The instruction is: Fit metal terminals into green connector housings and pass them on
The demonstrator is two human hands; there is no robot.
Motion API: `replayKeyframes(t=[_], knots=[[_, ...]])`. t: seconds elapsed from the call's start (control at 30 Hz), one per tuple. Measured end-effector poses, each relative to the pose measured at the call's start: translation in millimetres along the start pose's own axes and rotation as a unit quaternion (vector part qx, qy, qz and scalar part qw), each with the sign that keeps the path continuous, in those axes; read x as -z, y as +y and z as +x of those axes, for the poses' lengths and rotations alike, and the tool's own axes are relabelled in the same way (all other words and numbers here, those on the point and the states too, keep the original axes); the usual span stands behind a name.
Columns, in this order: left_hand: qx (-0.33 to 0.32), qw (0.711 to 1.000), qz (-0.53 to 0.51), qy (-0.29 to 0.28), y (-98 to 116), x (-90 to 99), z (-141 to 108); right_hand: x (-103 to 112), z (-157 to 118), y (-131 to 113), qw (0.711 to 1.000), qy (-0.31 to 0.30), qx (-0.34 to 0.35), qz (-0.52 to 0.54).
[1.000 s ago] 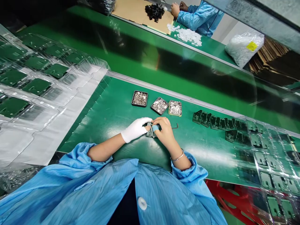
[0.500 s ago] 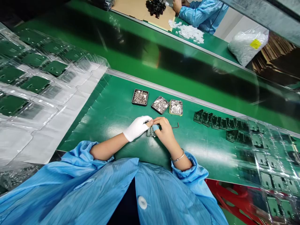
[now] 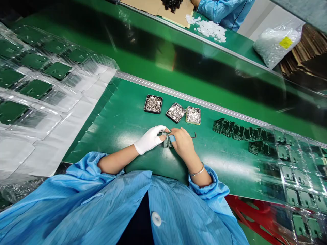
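White-gloved left hand (image 3: 150, 140) and ungloved right hand (image 3: 183, 142), fingers nearly closed, pinch a small, boxy green-and-silver metal piece (image 3: 167, 143) between them mid-frame, its long axis hidden from me.

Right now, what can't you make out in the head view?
Head view:
Green part, far edge: covered by left hand and right hand.
Hex key, left end: hidden by the right hand.
Metal pieces in leftmost tray: too small to identify.
Co-worker's hand: mostly cut off by top edge.

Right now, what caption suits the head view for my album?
Right hand and gloved left hand work at a small green part near three trays of shiny pieces.
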State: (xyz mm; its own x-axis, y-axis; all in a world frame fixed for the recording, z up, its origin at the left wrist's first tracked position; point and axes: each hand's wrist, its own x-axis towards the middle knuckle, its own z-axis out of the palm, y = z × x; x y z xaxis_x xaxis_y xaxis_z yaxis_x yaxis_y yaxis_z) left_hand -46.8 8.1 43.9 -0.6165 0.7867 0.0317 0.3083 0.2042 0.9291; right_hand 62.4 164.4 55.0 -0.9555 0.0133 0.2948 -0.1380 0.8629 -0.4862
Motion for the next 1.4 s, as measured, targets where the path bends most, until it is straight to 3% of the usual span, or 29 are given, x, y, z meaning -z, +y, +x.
replayKeyframes(t=[0.5, 0.57, 0.73, 0.9, 1.0, 1.1, 1.2, 1.27, 1.33, 1.4], knots=[[0.013, 1.000, -0.007, 0.005, 5.0, 1.3, 1.8, -7.3, 5.1, -5.7, 0.989, 0.039, -0.059, 0.127], [0.022, 1.000, -0.011, 0.014, 5.1, -1.9, 2.8, -8.6, 5.3, -6.1, 0.976, 0.052, -0.092, 0.190], [0.044, 0.998, -0.033, 0.037, 6.3, -10.6, 3.2, -18.5, 5.9, -4.3, 0.904, 0.064, -0.209, 0.368], [0.046, 0.997, -0.050, 0.042, 9.3, -11.6, 2.9, -24.4, 8.4, -0.8, 0.902, 0.059, -0.205, 0.375], [0.039, 0.995, -0.072, 0.057, 6.2, -2.7, 1.3, -17.4, 5.4, 5.2, 0.893, 0.069, -0.213, 0.391], [0.039, 0.984, -0.128, 0.116, 3.1, 13.5, -2.4, -4.1, -5.5, 6.0, 0.913, 0.081, -0.184, 0.355], [0.078, 0.971, -0.156, 0.161, 3.7, 26.4, -5.9, 5.9, -17.0, -8.0, 0.968, 0.006, -0.093, 0.232], [0.107, 0.969, -0.151, 0.166, 5.0, 29.8, -7.3, 9.5, -19.1, -18.0, 0.984, -0.038, -0.061, 0.162], [0.125, 0.974, -0.133, 0.137, 5.7, 30.6, -8.5, 16.9, -18.4, -17.7, 0.986, -0.017, -0.072, 0.149], [0.139, 0.979, -0.099, 0.114, 4.8, 31.3, -10.4, 34.1, -22.3, -3.5, 0.981, 0.056, -0.118, 0.146]])
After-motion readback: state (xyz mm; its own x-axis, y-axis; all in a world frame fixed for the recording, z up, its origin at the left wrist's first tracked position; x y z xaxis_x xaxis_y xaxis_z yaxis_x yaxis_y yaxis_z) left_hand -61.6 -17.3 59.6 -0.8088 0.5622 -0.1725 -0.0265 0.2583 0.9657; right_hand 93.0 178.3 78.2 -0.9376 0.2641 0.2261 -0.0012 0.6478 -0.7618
